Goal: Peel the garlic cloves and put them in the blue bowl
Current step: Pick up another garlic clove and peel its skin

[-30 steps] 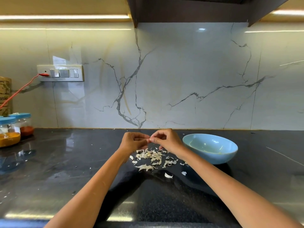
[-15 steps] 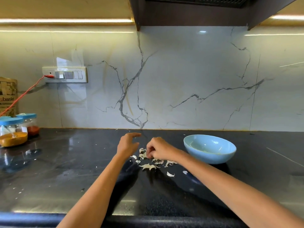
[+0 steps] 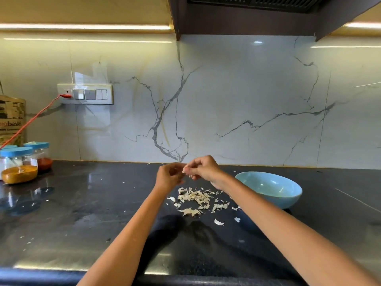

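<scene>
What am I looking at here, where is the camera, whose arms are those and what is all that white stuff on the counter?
There is no machine here. The picture comes from a wide-angle camera worn on a person's head, looking forward and down, so the two bare arms reaching in from the bottom are the wearer's own.

The left hand and right hand meet above a dark counter, fingers curled around a small pale piece, most likely a garlic clove being peeled; it is too small to see clearly.

Below the hands lies a heap of garlic skins, with loose flakes around it. To the right stands a blue bowl; no cloves show in the visible part.

At far left are spice jars with blue lids, and a red cable plugged into a wall switch panel.
</scene>
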